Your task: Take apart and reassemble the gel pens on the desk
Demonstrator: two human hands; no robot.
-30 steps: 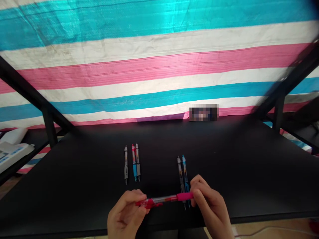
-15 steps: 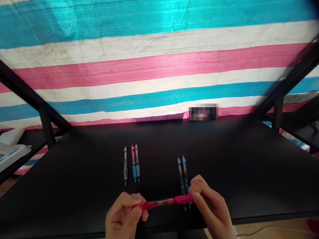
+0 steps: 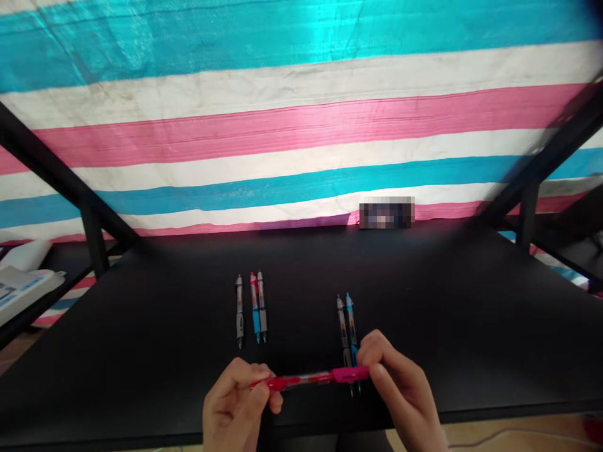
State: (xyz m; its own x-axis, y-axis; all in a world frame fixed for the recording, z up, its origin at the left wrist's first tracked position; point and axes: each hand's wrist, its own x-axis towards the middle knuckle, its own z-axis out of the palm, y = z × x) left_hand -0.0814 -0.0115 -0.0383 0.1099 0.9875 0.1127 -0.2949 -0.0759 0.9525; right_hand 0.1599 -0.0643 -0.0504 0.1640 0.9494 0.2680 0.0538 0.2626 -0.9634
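Observation:
A pen (image 3: 308, 378) with a red clip end, clear barrel and pink grip is held level between my two hands, above the front of the black table (image 3: 301, 263). My left hand (image 3: 242, 395) pinches its red end between thumb and fingers. At the pink grip's tip, my right hand (image 3: 398, 376) is closed with thumb and forefinger. Just beyond the right fingers lie a grey pen (image 3: 342, 323) and a blue pen (image 3: 351, 320), side by side, partly hidden by the held pen. Further left are a grey pen (image 3: 240, 311), a red-and-blue pen (image 3: 255, 307) and another grey pen (image 3: 262, 307).
A striped tarp (image 3: 282, 144) hangs behind the table. Black metal frame bars slope at the left (image 3: 66, 182) and right (image 3: 546, 163). A small blurred-out item (image 3: 387, 212) stands at the back edge. A white device (image 3: 28, 292) sits at far left.
Both hands keep their hold on the pen, which has shifted very slightly right and up. The view has moved a little; the pens on the table lie as before.

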